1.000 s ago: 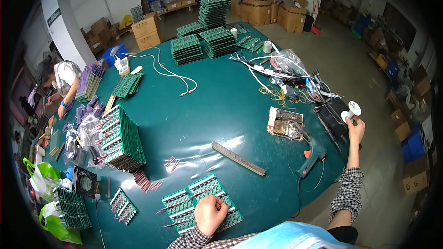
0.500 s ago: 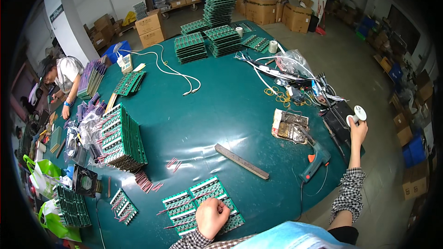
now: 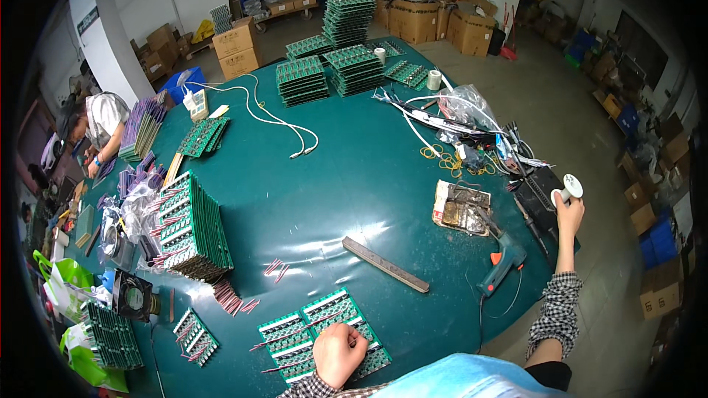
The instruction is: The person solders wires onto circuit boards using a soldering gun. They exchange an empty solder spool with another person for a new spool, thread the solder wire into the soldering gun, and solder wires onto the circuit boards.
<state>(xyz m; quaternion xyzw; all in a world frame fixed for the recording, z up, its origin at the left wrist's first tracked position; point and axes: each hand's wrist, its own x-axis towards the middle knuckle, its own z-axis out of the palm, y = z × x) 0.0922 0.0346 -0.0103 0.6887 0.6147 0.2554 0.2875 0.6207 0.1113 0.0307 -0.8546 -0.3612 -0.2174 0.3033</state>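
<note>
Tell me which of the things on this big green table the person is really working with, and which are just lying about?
In hand:
- left hand resting on the green circuit board panel
- right hand holding up a small white spool

Lying about:
- blue glue gun
- grey metal bar
- tall stack of green boards
- white cables
- black fan
</note>
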